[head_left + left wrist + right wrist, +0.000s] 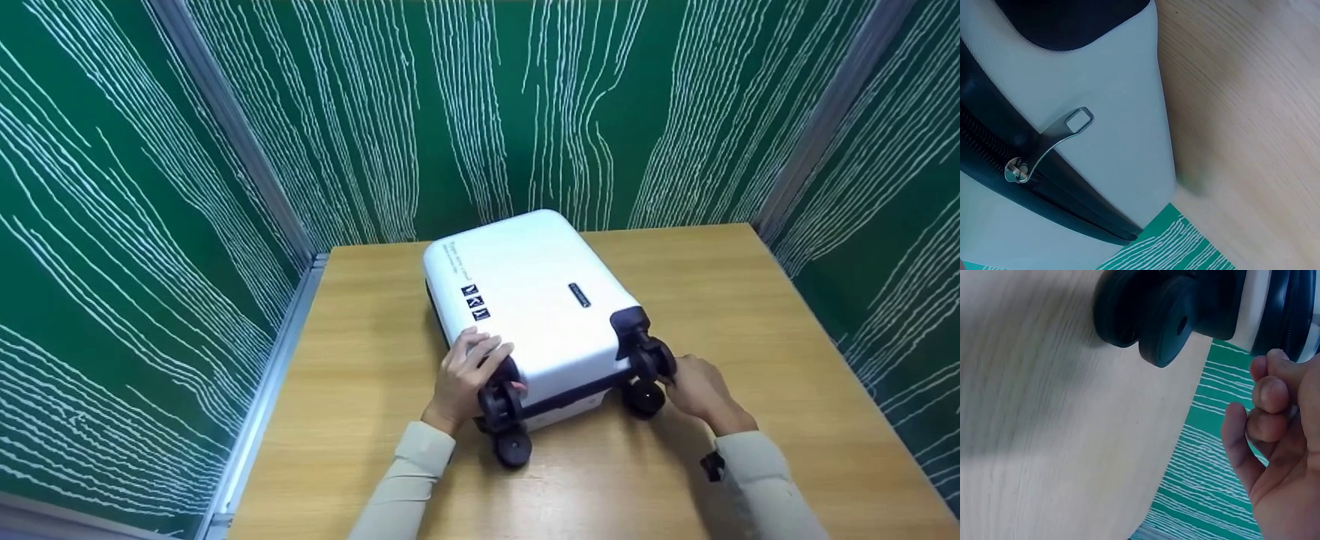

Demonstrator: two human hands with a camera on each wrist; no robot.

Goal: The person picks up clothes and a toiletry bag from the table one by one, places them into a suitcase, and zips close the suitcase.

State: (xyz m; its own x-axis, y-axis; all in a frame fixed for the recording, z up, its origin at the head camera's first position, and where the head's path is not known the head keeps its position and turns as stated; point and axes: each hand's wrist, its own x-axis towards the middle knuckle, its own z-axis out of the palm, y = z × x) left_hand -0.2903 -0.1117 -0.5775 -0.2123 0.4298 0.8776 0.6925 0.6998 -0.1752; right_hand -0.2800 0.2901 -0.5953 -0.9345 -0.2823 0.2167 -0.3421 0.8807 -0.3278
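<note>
A white suitcase [525, 300] with black corner guards lies flat on the table, wheel end towards me. My left hand [463, 379] holds its near left corner, fingers over the top shell beside the black double wheel [501, 405]. At the near right corner my right hand [697, 386] is beside another wheel [654, 358]. In the right wrist view, its thumb and index finger pinch at the black zipper band [1278, 315], their fingertips hiding the pull. A metal zipper pull [1067, 132] sticks out from the zipper on the left side. The left hand is outside the left wrist view.
The wooden table [375, 322] reaches back to a green wall [517, 135] with wavy white lines. Similar green panels stand left and right, with grey metal posts [232, 120] at the corners. A metal rail [262, 390] runs along the table's left edge.
</note>
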